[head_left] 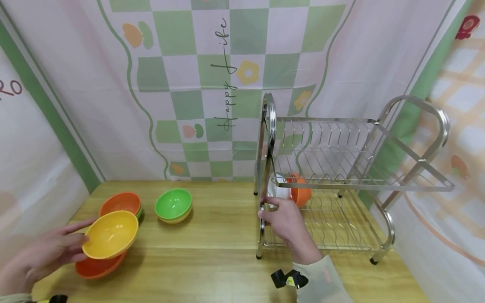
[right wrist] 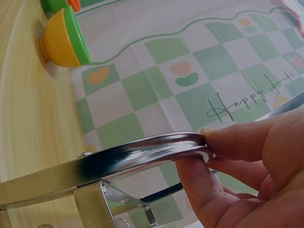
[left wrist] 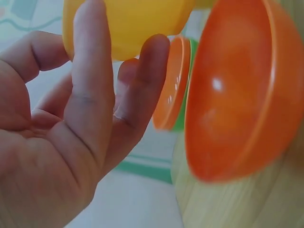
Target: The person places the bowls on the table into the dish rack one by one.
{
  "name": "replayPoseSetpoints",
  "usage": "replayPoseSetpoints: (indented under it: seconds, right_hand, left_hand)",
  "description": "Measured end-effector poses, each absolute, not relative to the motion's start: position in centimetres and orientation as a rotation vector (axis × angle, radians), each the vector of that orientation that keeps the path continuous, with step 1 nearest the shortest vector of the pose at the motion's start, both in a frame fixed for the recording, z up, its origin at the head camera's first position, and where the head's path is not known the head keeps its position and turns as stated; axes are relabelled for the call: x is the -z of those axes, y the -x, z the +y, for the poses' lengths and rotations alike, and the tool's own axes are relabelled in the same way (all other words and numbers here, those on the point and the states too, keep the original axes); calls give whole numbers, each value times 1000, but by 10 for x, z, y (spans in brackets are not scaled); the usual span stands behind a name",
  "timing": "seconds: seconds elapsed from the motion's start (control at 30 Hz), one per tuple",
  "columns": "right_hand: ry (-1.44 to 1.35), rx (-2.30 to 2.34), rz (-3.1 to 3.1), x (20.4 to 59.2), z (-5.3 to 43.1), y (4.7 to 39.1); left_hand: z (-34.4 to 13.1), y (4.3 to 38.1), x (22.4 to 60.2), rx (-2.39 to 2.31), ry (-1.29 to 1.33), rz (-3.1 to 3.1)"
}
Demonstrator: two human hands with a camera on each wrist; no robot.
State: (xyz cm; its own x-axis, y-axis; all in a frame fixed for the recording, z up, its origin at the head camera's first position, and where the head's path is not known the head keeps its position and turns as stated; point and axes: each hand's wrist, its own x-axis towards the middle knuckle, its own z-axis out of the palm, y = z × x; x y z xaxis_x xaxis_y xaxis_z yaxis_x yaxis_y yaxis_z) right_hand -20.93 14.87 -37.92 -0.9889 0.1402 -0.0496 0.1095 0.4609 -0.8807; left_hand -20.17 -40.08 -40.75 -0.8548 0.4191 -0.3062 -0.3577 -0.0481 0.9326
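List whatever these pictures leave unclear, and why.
Head view: full shape of the white object, behind the silver metal rack and right hand.
Left wrist view: much of the held round yellow plastic-looking bowl, cut by the top edge.
Head view: most of a round green bowl, beneath a round orange bowl.

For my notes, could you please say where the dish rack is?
In the head view, the dish rack stands rightmost on the table, its left frame in the right hand.

Tbl (head_left: 223, 219) gap btwn green bowl (head_left: 173, 204) & 2-tier rack (head_left: 348, 187), upper tier (head_left: 322, 150) capping lower tier (head_left: 341, 248)
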Motion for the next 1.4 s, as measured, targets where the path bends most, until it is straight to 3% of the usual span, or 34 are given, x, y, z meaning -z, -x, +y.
replayPoseSetpoints:
  seconds: [0.23,0.6,1.03,1.4]
  right_hand:
    - [234,-1599,-2664,379,149,211]
    - [233,-1610,-2657,379,147,210]
    - [241,-1601,-2657,379,147,209]
    - [216,-1596,-2651,381,149,209]
  left_hand:
    - [-372,205,396,-1997,-261,1580]
    - [-319,195,381,-2064,-314,1590]
    - [-264,183,372,-2131,-166,1712]
    - [-203,168,369,-2143,-193,1669]
